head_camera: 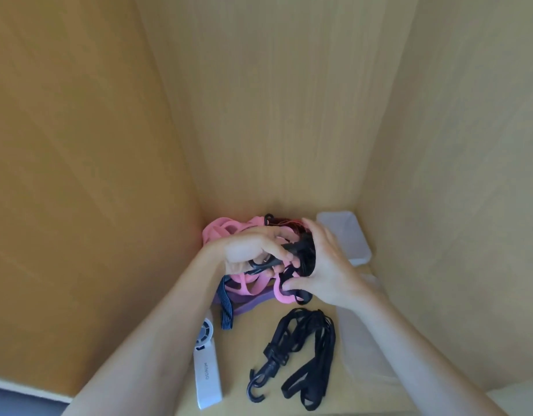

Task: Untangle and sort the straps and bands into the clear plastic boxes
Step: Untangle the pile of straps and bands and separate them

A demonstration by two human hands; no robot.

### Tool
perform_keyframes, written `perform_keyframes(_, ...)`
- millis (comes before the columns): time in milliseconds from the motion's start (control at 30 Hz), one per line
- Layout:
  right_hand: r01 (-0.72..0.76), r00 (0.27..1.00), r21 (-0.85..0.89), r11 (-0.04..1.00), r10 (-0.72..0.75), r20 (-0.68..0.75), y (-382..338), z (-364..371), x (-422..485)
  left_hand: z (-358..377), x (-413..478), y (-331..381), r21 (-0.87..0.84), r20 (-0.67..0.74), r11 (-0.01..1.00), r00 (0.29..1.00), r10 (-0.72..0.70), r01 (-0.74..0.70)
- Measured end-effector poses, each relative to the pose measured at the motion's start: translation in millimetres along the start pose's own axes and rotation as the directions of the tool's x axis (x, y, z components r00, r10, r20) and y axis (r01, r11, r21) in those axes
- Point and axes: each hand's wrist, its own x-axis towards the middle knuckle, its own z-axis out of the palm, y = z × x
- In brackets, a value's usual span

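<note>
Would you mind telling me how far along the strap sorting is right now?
Early on. One black strap with hooks lies apart on the table, not yet boxed. The left hand and right hand grip the pink and black tangle. That tangle, the purple band and the striped strap are left; the far clear box looks empty.

Count. Hands: 2, left hand [247,250], right hand [329,267]. Clear boxes: 2, upper box [350,235] centre right, lower box [364,352] lower right. Fan [206,367]: 1. Loose black strap [304,352], bottom centre: 1. Purple band [253,303]: 1. Striped strap [226,310]: 1. Tangle [220,232]: 1; pink bands within not countable.
</note>
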Motion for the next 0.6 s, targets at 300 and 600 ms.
perform_keyframes(300, -0.125, 0.991, 0.055, 0.991, 0.127, -0.034, 22, 10, -11, 5, -17, -50, -0.184, -0.012, 0.981, 0.998, 0.059, -0.06)
perform_keyframes(600, -0.197, 0.976, -0.058, 0.979, 0.201, 0.08, 10, -16, -28, 39, -30, -111, -0.212, -0.152, 0.977, 0.987, -0.056, 0.022)
